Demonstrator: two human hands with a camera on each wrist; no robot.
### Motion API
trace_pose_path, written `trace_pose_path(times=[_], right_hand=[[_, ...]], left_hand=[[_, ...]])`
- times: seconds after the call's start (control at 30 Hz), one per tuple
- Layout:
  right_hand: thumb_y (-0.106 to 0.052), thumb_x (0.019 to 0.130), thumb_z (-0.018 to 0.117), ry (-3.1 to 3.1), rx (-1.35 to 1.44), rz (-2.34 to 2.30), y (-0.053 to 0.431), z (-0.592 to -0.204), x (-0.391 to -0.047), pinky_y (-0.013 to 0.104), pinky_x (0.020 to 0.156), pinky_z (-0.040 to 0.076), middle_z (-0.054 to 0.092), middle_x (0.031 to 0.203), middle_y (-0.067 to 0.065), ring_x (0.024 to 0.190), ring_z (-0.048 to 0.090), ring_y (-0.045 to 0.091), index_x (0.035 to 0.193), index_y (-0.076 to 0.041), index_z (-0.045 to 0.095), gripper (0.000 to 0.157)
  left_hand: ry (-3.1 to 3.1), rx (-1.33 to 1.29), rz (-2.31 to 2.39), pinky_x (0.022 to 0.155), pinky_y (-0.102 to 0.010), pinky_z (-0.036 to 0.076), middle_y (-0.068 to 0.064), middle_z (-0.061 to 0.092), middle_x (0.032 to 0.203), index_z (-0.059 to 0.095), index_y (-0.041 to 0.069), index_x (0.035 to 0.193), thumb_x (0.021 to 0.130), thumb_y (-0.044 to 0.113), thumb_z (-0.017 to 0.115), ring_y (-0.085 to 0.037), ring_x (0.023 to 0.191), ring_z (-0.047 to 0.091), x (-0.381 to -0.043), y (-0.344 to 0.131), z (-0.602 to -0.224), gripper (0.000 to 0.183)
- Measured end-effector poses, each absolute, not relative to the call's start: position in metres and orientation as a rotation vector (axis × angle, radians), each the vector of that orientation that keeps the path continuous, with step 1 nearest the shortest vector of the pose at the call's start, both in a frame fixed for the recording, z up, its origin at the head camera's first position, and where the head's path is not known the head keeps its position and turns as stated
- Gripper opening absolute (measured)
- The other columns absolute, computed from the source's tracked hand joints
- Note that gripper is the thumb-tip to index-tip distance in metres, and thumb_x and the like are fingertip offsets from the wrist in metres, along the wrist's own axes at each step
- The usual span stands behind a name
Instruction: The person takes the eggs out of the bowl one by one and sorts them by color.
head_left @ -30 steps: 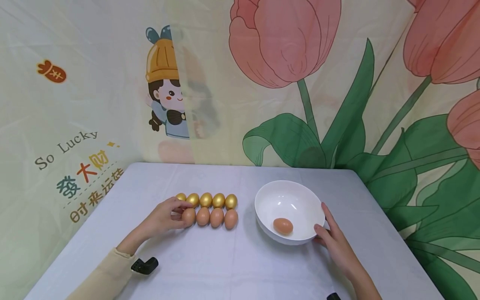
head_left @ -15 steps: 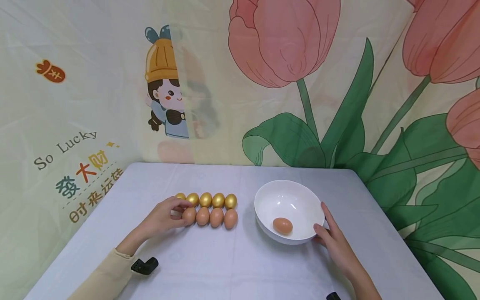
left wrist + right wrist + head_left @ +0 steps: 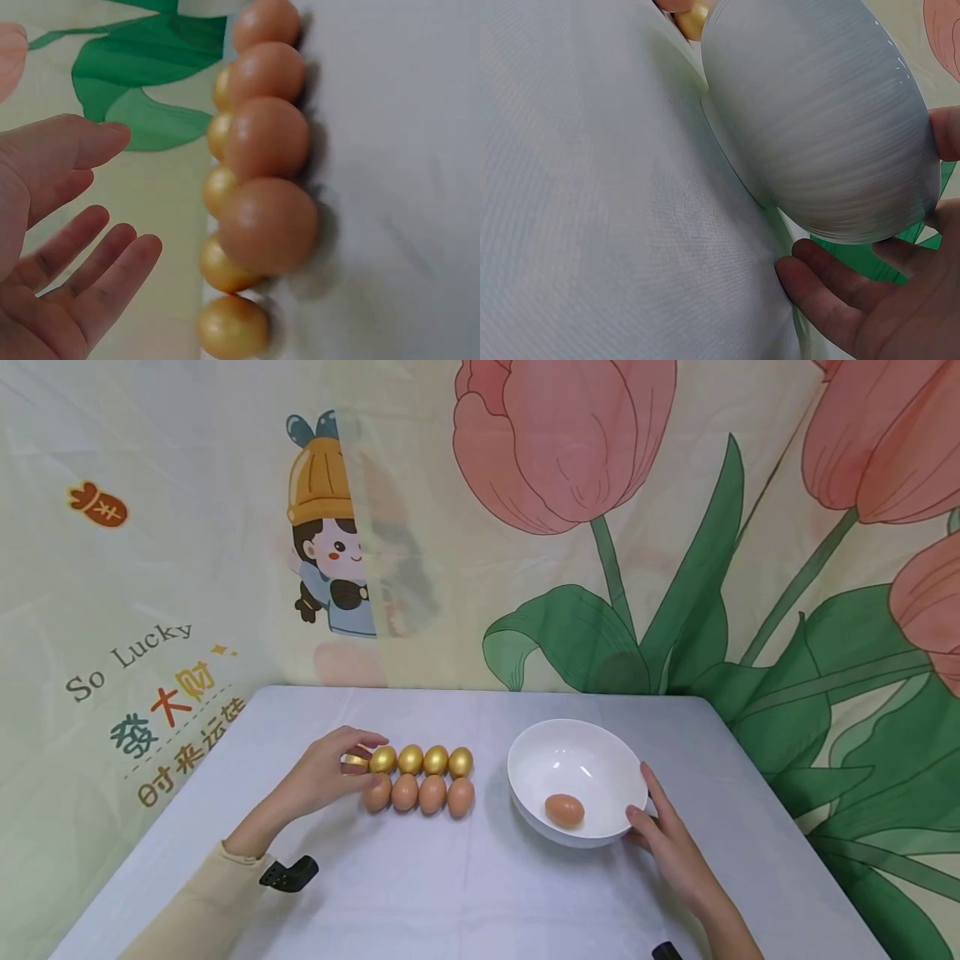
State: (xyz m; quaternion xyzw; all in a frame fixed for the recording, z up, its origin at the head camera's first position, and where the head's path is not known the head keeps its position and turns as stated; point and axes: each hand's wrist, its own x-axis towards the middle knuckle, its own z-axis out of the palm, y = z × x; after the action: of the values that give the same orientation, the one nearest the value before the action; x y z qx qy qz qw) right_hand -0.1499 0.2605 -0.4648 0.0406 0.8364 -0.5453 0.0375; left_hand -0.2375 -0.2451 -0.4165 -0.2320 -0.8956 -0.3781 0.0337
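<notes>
My left hand [image 3: 318,772] hovers at the left end of two rows of eggs, its fingers parted and holding nothing. In the left wrist view, a gap shows between the fingertips [image 3: 150,246] and the eggs. Several brown eggs [image 3: 404,793] make up the nearer row, with several golden eggs [image 3: 410,760] just behind. The leftmost golden egg is partly hidden by my fingers in the head view. To the right stands a white bowl [image 3: 592,756] with one brown egg [image 3: 564,811] inside. My right hand [image 3: 671,843] grips the bowl's right side, thumb near the rim.
A white cloth covers the table [image 3: 465,893]. Behind it hangs a printed backdrop [image 3: 420,568] with tulips and a cartoon figure. A black strap piece [image 3: 289,874] sits at the left wrist, and another dark piece [image 3: 666,951] is near the right wrist.
My left hand has risen slightly away from the leftmost brown egg, its fingers spreading. The eggs stay in place. My right hand and the bowl have not visibly moved.
</notes>
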Motion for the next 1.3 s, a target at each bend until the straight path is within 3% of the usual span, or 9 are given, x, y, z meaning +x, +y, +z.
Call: trace_pose_path(times=[0.13,0.43,1.0,1.3], right_hand=[[-0.043,0.113,0.047,2.562,0.123,-1.675,0.260,-0.465,-0.151,0.051,0.108,0.054,-0.004,0.179,0.012,0.148,0.042,0.050,0.171,-0.032,-0.006,0.080],[-0.044,0.113,0.048,2.550,0.140,-1.672,0.261,-0.464,-0.151,0.051,0.108,0.055,-0.004,0.179,0.012,0.148,0.042,0.050,0.171,-0.032,-0.006,0.080],[-0.043,0.113,0.048,2.552,0.150,-1.667,0.259,-0.463,-0.150,0.050,0.107,0.055,-0.003,0.179,0.012,0.148,0.043,0.049,0.171,-0.032,-0.006,0.080],[-0.043,0.113,0.048,2.550,0.148,-1.663,0.259,-0.462,-0.150,0.047,0.106,0.057,-0.003,0.179,0.011,0.149,0.042,0.050,0.171,-0.032,-0.006,0.080]], left_hand=[[-2.727,-0.756,-1.159,0.090,-0.037,0.064,-0.007,0.066,0.132,0.068,0.010,0.136,0.087,0.010,0.089,-0.035,0.114,0.069,-0.240,-0.229,-0.401,0.054],[-2.736,-0.906,-1.282,0.090,-0.027,0.062,-0.005,0.063,0.132,0.066,0.015,0.139,0.088,0.010,0.088,-0.022,0.115,0.068,-0.242,-0.174,-0.371,0.056],[-2.731,-1.082,-1.381,0.088,-0.025,0.062,-0.006,0.061,0.137,0.062,0.012,0.144,0.089,0.010,0.086,-0.025,0.117,0.067,-0.244,-0.100,-0.357,0.060],[-2.775,-1.080,-1.353,0.088,-0.025,0.061,-0.006,0.062,0.133,0.063,0.014,0.143,0.089,0.013,0.088,-0.019,0.113,0.069,-0.244,-0.077,-0.363,0.059]])
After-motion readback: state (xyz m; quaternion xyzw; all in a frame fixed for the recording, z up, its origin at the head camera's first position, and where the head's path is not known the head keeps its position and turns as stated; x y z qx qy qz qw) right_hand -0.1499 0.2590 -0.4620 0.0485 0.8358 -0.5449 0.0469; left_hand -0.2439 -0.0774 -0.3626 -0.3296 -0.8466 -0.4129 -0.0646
